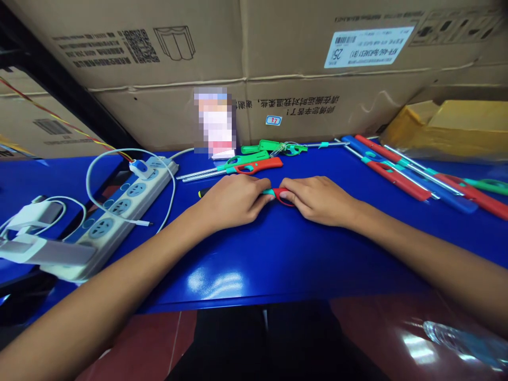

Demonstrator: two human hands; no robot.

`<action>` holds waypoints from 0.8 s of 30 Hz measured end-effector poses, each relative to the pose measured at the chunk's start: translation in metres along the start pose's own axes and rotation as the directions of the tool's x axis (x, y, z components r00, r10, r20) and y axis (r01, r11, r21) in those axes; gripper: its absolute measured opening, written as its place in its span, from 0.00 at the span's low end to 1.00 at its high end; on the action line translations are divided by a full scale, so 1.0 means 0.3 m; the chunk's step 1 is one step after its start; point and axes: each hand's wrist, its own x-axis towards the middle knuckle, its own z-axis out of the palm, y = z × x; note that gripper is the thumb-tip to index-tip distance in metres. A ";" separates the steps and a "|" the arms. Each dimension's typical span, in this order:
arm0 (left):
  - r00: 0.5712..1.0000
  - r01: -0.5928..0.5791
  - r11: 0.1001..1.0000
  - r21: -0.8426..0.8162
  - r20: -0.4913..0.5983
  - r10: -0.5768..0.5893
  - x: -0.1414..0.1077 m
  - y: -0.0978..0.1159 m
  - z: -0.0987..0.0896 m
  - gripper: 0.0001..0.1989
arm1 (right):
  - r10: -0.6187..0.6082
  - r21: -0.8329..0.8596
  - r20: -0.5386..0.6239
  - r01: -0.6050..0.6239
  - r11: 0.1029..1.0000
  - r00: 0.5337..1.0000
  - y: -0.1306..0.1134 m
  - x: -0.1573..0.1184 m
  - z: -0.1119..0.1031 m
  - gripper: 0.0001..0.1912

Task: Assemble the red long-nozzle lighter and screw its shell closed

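Close above the blue table, both my hands meet at a red long-reach gas lighter (282, 197) with a teal collar. My right hand (319, 200) is closed round its red handle near the trigger loop, covering most of it. My left hand (238, 200) is closed at the teal front end. Out of the left side of that hand sticks a black end with a yellow tip (201, 193); its kind is hidden by my fingers. Just beyond my hands lie a red lighter (264, 165) and a green lighter (250, 157), with metal tubes pointing left.
More red and blue lighters (408, 180) lie at the right. Green lighter parts (270, 145) rest by the cardboard box (286, 53) at the back. A power strip (119, 211) with white cables stands left. A phone-like blurred object (217, 127) leans on the box.
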 end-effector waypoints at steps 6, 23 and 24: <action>0.998 0.054 0.996 -0.068 -0.022 -0.055 0.010 0.015 0.014 0.11 | 0.010 -0.089 -0.007 -0.010 0.996 1.000 -0.019 0.004 0.014 0.14; 0.987 0.154 0.977 -0.144 -0.016 -0.158 0.005 0.061 0.012 0.08 | 0.029 -0.160 0.048 -0.021 0.987 0.998 -0.073 -0.017 -0.012 0.10; 0.988 0.152 0.979 -0.139 -0.012 -0.156 0.004 0.063 0.015 0.08 | 0.023 -0.159 0.051 -0.014 0.987 0.998 -0.074 -0.019 -0.011 0.10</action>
